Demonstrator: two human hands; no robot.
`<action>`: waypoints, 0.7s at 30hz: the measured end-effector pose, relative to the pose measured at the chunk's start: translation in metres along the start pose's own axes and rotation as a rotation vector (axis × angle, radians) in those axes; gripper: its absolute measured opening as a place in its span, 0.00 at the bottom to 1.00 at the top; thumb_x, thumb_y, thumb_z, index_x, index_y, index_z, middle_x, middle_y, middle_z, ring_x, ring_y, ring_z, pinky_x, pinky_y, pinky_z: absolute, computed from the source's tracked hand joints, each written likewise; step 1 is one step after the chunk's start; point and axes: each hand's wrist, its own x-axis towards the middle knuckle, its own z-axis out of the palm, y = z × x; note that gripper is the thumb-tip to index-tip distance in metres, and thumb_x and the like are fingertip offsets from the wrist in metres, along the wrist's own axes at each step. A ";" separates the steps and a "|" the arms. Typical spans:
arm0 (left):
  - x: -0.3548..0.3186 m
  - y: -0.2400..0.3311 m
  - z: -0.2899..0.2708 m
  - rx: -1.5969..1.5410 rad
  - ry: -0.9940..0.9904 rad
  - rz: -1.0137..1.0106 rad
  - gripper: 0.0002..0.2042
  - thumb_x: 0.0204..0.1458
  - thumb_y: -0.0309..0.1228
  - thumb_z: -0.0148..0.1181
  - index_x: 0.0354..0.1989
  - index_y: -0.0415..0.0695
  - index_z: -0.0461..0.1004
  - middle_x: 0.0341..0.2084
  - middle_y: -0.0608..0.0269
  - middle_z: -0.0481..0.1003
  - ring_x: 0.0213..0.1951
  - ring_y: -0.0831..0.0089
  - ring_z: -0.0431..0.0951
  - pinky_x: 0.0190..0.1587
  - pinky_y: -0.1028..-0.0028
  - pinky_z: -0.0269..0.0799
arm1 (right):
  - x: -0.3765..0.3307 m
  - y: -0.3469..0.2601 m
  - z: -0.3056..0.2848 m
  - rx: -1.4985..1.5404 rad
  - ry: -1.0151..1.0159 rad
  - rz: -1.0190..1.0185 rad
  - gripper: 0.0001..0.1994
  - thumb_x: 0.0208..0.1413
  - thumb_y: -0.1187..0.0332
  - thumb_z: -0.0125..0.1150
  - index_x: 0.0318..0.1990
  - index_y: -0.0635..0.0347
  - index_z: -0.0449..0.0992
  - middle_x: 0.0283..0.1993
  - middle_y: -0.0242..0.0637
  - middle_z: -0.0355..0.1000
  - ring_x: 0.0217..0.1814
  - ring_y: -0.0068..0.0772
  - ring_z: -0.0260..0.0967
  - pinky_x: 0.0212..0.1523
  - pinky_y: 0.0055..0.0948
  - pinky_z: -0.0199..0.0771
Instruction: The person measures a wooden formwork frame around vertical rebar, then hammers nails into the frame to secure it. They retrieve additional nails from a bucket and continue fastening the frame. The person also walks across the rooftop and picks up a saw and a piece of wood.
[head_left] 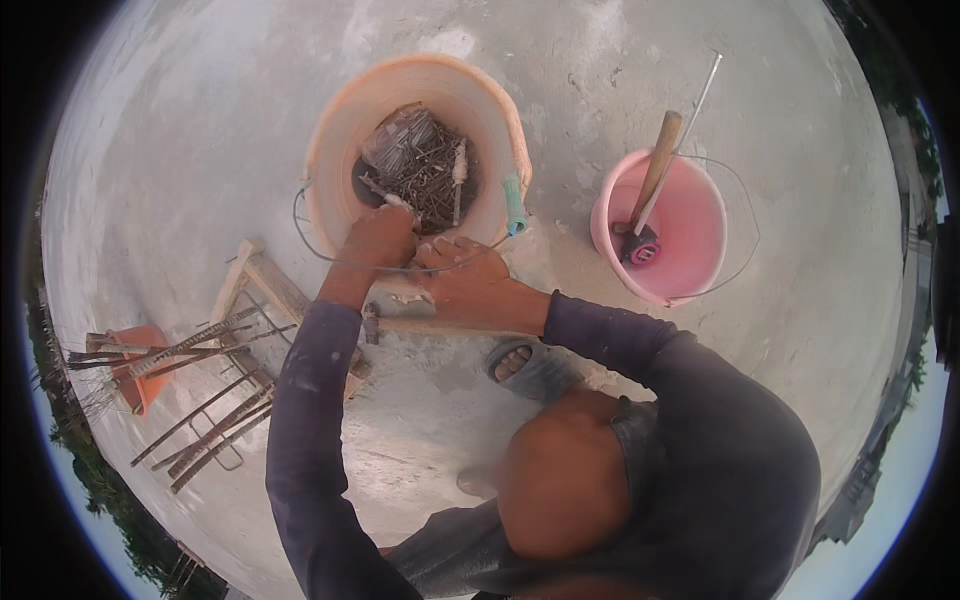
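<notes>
Left hand, right hand at round plastic bucket; fingers curled, grasp unclear.

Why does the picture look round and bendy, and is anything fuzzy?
In the head view, the fisheye lens bows the grey concrete floor and leaves black corners; also in the head view, the dark cloth over the right shoulder and the bare, rounded knee look soft, while the pale orange round plastic bucket looks clearer.
</notes>
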 end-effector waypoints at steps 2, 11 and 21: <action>-0.008 -0.005 -0.008 -0.106 0.015 0.000 0.10 0.49 0.30 0.62 0.38 0.42 0.83 0.39 0.48 0.80 0.44 0.51 0.81 0.49 0.57 0.77 | 0.000 -0.001 0.003 -0.033 0.087 -0.019 0.17 0.48 0.61 0.63 0.47 0.56 0.78 0.43 0.35 0.73 0.47 0.33 0.74 0.41 0.33 0.76; 0.055 -0.012 -0.048 -0.318 0.295 -0.255 0.12 0.52 0.32 0.63 0.44 0.45 0.82 0.42 0.47 0.81 0.47 0.52 0.81 0.51 0.58 0.76 | 0.005 0.008 -0.003 0.008 0.109 -0.048 0.15 0.52 0.62 0.58 0.43 0.60 0.78 0.39 0.38 0.75 0.42 0.35 0.75 0.38 0.33 0.77; 0.087 0.005 -0.034 0.133 0.107 -0.225 0.15 0.57 0.37 0.61 0.52 0.52 0.79 0.39 0.50 0.82 0.44 0.52 0.83 0.49 0.56 0.77 | 0.004 0.013 0.005 0.026 0.167 -0.034 0.17 0.47 0.65 0.60 0.46 0.59 0.79 0.37 0.32 0.76 0.38 0.29 0.75 0.33 0.26 0.74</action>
